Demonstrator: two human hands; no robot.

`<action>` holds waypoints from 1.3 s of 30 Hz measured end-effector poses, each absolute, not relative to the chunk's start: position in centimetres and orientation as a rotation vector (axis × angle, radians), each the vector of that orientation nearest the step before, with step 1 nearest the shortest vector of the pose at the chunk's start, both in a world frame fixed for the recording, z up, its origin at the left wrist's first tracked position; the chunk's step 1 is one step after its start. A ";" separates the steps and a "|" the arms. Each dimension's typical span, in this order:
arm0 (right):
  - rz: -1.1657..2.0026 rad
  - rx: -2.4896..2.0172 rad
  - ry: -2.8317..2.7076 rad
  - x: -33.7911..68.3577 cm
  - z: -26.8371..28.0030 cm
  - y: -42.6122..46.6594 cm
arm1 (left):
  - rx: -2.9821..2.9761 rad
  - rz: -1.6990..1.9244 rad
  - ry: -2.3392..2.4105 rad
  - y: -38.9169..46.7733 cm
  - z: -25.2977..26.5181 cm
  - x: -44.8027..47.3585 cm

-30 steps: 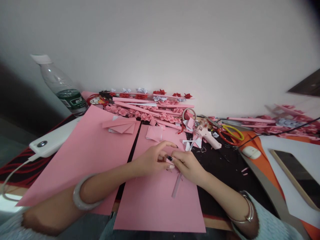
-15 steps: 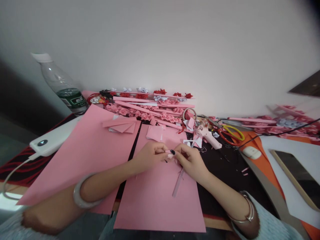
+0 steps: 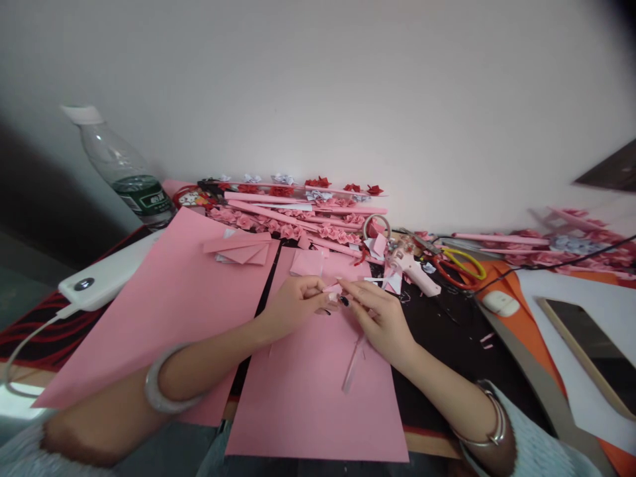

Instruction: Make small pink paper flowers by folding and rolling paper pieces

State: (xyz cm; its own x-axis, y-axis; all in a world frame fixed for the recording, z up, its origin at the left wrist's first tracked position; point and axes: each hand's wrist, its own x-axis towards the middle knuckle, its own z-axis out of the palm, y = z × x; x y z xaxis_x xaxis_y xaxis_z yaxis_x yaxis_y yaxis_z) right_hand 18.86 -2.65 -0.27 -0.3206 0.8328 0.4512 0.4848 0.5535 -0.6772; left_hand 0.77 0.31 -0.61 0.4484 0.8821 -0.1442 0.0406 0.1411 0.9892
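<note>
Between my fingertips is a small folded piece of pink paper (image 3: pixel 334 289), partly hidden by them. My left hand (image 3: pixel 293 305) pinches it from the left. From the right, the thumb and fingers of my right hand (image 3: pixel 380 318) close on its other side. Both hands are over a large pink paper sheet (image 3: pixel 318 397). A translucent glue stick (image 3: pixel 352 371) lies on that sheet, its upper part behind my right hand. Just beyond my hands rests a stack of small pink paper squares (image 3: pixel 307 262).
Folded pink papers (image 3: pixel 241 249) lie on another pink sheet (image 3: pixel 189 298) to the left. Paper flowers (image 3: pixel 288 230) line the wall. A pink glue gun (image 3: pixel 415 270), scissors (image 3: pixel 464 264), tape roll (image 3: pixel 376 226), phone (image 3: pixel 591 344), power bank (image 3: pixel 109 271) and water bottle (image 3: pixel 124 165) surround the work.
The fingers of my right hand have stretched forward over the paper piece, and my left hand has shifted slightly left. The piece now shows more between them.
</note>
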 end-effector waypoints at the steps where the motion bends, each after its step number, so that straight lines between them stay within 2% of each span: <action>1: 0.546 -1.047 -1.974 18.8 -0.2 -2.7 | 1.287 0.755 0.926 0.3 -0.6 0.8; 11: 0.642 -1.048 -1.819 18.7 -0.2 -2.4 | 1.315 0.682 0.863 0.0 -0.3 0.8; 28: 0.417 -0.923 -2.150 19.2 0.2 -2.6 | 1.000 0.709 0.740 0.3 -0.6 0.5; 39: 0.547 -0.971 -2.054 19.2 0.5 -2.4 | 1.140 0.637 0.753 0.2 -0.2 0.6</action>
